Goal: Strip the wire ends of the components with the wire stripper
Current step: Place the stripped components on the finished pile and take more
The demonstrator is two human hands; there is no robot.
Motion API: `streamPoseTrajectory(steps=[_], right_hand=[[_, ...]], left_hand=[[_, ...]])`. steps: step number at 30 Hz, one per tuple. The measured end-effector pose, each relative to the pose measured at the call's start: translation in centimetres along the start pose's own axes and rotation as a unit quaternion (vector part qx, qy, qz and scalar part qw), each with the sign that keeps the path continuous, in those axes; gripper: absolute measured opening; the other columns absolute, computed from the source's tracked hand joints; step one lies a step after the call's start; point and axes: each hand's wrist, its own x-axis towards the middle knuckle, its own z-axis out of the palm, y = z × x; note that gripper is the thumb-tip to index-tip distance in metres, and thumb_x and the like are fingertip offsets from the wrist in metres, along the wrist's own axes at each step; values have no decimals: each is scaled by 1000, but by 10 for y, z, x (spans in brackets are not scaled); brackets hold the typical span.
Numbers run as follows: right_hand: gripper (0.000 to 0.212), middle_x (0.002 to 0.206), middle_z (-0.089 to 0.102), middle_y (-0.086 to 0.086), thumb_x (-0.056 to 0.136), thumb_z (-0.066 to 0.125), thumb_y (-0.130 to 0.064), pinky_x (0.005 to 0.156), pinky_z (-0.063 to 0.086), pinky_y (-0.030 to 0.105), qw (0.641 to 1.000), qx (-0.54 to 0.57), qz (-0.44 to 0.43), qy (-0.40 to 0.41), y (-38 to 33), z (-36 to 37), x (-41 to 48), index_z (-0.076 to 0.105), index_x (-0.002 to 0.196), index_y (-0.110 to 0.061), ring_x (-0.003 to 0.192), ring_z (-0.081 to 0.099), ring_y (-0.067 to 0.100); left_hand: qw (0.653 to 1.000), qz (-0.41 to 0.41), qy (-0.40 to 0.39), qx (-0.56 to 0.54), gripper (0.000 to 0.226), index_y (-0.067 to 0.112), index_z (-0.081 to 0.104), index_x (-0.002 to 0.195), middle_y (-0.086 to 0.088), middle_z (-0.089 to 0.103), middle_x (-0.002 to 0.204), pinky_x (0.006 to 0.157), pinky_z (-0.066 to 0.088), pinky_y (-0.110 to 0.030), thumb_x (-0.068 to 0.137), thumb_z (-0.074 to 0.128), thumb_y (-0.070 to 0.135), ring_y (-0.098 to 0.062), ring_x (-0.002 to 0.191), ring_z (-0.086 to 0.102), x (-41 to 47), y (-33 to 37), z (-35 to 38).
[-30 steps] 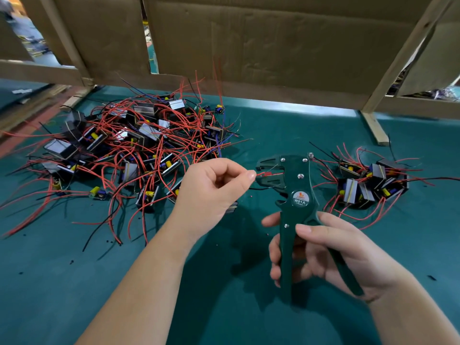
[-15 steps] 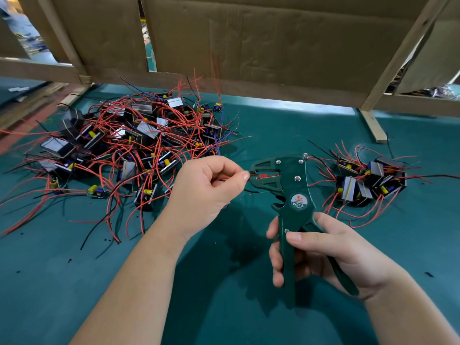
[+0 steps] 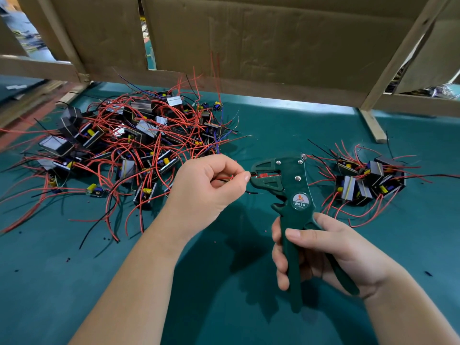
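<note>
Wire stripper (image 3: 288, 180): dark green matt body, looks like plastic; shiny metal rivets (image 3: 298, 178); glossy round label (image 3: 300, 201). Red wire (image 3: 224, 178): smooth plastic insulation. Components (image 3: 347, 191): black casings, shiny silvery bands. Table cover (image 3: 49, 282): teal matt cloth. Cardboard panels (image 3: 249, 41): brown, matt, creased. Frame slats (image 3: 398, 53): pale bare wood.

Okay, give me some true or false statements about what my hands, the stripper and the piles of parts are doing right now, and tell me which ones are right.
1. The right hand grips the wire stripper by its handles. True.
2. The left hand pinches a red wire at the stripper's mouth. True.
3. The bigger pile of components lies to the stripper's right. False: it lies to the left; the smaller pile is on the right.
4. The stripper lies flat on the table. False: it is held upright above it.
5. The stripper's round label reads W01A. True.
</note>
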Motion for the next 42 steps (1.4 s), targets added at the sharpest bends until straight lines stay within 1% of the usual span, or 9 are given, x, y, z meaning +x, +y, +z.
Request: streamPoseTrajectory(steps=[5,9,11,13,20,24,31,36,42], right_hand=[[61,72,59,25,58,90,-38,58,52,40,999,27,11,29,1,6,3,57,96,-3,60,61,37],[44,60,50,18,71,82,-38,49,49,38,992,80,-1,98,8,25,14,53,85,-8,45,50,28],[44,52,42,12,68,75,-44,41,41,29,982,89,-13,167,13,32,20,48,80,-11,38,39,23],[45,51,40,10,66,71,-49,40,37,27,975,103,-12,195,14,35,24,47,78,-12,37,35,23],[31,56,47,9,73,60,-42,43,46,31,972,159,-2,170,7,23,24,54,76,-12,42,46,24],[25,58,49,9,74,55,-36,43,48,31,964,180,-19,197,-6,3,17,54,77,-12,44,49,24],[32,71,55,19,64,67,-32,53,53,43,979,170,-17,107,-6,-7,8,68,82,-5,56,57,32],[62,83,60,26,50,86,-30,69,53,54,987,157,33,14,-2,-5,8,68,101,0,71,61,40],[59,87,61,26,56,83,-29,75,53,54,984,166,44,-37,0,2,11,67,105,0,75,62,40]], left_hand=[[997,39,-7,65,8,20,63,76,15,48,53,51,32,-7,84,61,20,-2,46,40,-1,-1,0],[990,54,-16,126,8,25,41,100,2,44,54,51,33,-22,94,44,28,-10,49,39,-1,-7,1],[991,46,-20,127,6,28,33,101,-2,45,58,52,34,-32,96,36,27,-12,51,40,0,-12,4],[990,44,-26,134,9,28,32,100,1,43,59,51,32,-29,96,36,20,-10,50,36,1,-16,6],[983,47,-57,165,11,33,34,97,16,49,64,51,30,-22,95,39,24,-8,54,44,0,-20,10],[987,44,-10,153,12,34,37,94,13,47,59,48,29,-18,94,41,23,-8,49,40,2,-21,0],[993,25,11,111,9,32,44,98,10,43,54,52,31,-15,93,45,25,-5,50,37,4,-18,1],[997,-16,44,60,12,26,66,90,2,54,61,52,36,-15,91,56,31,-2,53,42,4,-14,1],[998,-36,40,14,16,13,69,80,17,50,49,51,35,-11,94,60,14,1,47,40,6,-9,1]])
